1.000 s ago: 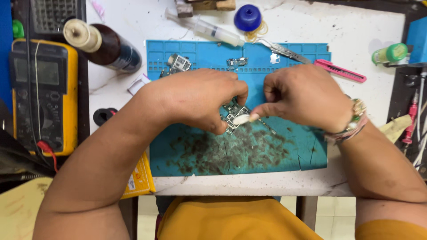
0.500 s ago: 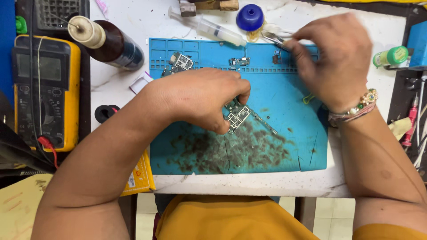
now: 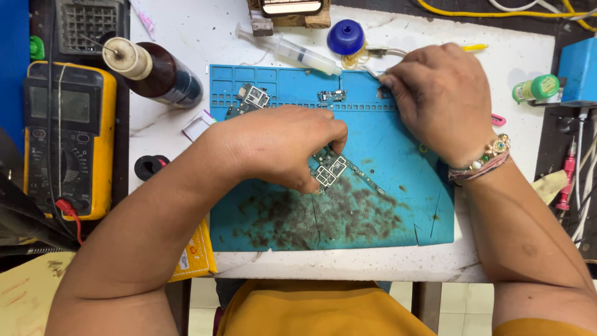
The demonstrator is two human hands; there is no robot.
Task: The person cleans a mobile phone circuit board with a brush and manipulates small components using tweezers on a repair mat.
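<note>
My left hand (image 3: 280,146) pins a small green circuit board (image 3: 329,169) against the blue work mat (image 3: 404,205), fingertips closed on the board's upper edge. A thin flex strip (image 3: 367,178) trails from the board to the right. My right hand (image 3: 438,99) is at the mat's top edge, its fingers pinched on metal tweezers (image 3: 372,71); only the tweezers' tip shows past the fingertips. A beaded bracelet (image 3: 482,160) circles that wrist.
Two small boards (image 3: 254,96) (image 3: 331,95) lie in the mat's top trays. A brown bottle (image 3: 155,71), syringe (image 3: 298,53), blue cap (image 3: 346,36) and green vial (image 3: 535,88) stand behind. A yellow multimeter (image 3: 68,137) sits left, cables and a blue box (image 3: 578,65) right.
My right hand left the circuit board, moved up and right to the mat's top edge and closed on the tweezers. My left hand stayed on the board.
</note>
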